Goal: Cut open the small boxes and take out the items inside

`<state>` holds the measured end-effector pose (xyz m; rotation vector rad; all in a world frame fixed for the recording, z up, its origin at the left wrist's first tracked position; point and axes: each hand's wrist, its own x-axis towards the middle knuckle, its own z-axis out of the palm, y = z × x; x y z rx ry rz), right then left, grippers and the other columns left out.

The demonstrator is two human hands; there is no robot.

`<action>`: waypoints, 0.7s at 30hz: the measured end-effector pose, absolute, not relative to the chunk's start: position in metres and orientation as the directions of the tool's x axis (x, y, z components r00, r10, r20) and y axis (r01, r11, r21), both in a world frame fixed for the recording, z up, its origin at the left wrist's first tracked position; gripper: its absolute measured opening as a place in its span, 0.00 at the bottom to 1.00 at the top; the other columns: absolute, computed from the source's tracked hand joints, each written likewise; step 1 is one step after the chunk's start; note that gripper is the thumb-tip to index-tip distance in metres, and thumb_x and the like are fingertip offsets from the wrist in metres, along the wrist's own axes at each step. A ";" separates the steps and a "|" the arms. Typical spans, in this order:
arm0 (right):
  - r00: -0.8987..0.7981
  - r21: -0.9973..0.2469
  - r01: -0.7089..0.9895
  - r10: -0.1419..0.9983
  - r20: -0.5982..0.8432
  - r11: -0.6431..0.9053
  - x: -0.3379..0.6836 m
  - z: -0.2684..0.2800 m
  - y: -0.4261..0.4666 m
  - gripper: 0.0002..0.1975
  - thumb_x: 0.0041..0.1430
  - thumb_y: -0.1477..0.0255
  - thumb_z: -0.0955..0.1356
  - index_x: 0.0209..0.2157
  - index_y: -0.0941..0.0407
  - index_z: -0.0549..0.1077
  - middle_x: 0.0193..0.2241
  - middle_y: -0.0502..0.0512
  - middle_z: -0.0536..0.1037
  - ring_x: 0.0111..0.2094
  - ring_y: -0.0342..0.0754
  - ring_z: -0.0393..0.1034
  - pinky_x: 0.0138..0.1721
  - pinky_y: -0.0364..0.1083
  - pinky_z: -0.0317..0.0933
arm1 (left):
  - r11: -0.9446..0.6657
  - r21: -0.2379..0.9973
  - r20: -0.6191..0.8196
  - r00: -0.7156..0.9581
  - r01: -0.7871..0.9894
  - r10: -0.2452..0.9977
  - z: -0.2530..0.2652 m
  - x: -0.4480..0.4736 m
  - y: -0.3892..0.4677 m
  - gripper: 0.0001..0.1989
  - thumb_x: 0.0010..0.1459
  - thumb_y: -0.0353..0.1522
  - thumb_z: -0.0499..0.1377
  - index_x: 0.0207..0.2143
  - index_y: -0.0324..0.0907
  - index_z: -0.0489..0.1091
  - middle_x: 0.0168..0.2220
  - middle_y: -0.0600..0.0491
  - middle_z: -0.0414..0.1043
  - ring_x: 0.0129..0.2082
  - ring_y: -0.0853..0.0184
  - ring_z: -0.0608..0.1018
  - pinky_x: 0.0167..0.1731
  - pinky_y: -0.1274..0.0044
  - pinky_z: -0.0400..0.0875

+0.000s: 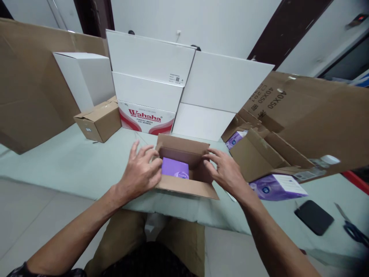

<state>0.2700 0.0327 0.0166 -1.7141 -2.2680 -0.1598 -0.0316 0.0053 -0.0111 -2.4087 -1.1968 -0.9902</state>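
A small brown cardboard box [187, 186] stands on the cloth-covered table in front of me, its top uncovered and its front and back flaps raised outward. Inside, toward the left, lies a purple carton [175, 168]. My left hand [142, 167] is at the box's left edge, fingers apart and bent, the index finger lifted. At the right rim is my right hand [221, 167], its fingers spread and curved over the edge with the thumb lower down. Neither hand shows a firm grip. The box's side flaps are mostly hidden by my hands.
A closed brown box [99, 121] and white panels with a Wahaha carton face [147, 117] stand behind. Rightward are an open cardboard box [253, 154], a purple-and-white carton [276, 187], a black flat object [314, 217] and scissors [356, 231]. The table [72, 165] has a near edge.
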 end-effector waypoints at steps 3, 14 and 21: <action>-0.183 -0.130 0.964 0.931 0.315 0.233 0.297 0.009 0.024 0.19 0.66 0.66 0.61 0.47 0.55 0.82 0.56 0.62 0.78 0.55 0.59 0.74 0.56 0.57 0.67 | -0.446 0.193 0.722 0.181 0.874 0.668 -0.027 -0.046 0.001 0.12 0.61 0.37 0.62 0.44 0.41 0.76 0.49 0.41 0.78 0.58 0.46 0.75 0.67 0.46 0.55; -0.216 -0.106 0.964 0.949 0.228 0.245 0.312 -0.031 0.014 0.27 0.72 0.64 0.54 0.61 0.60 0.72 0.60 0.68 0.75 0.59 0.61 0.70 0.58 0.59 0.66 | -0.232 0.464 0.285 0.104 0.855 0.953 -0.071 -0.056 0.004 0.35 0.66 0.48 0.51 0.66 0.33 0.61 0.68 0.30 0.62 0.69 0.41 0.63 0.64 0.48 0.60; -0.347 0.139 0.934 0.925 0.152 0.328 0.290 0.008 0.014 0.18 0.70 0.70 0.60 0.45 0.58 0.80 0.52 0.66 0.79 0.50 0.59 0.72 0.52 0.56 0.65 | -0.498 0.158 0.480 0.374 0.853 0.794 0.002 -0.050 0.006 0.26 0.60 0.39 0.60 0.57 0.35 0.72 0.68 0.29 0.61 0.71 0.36 0.57 0.67 0.45 0.52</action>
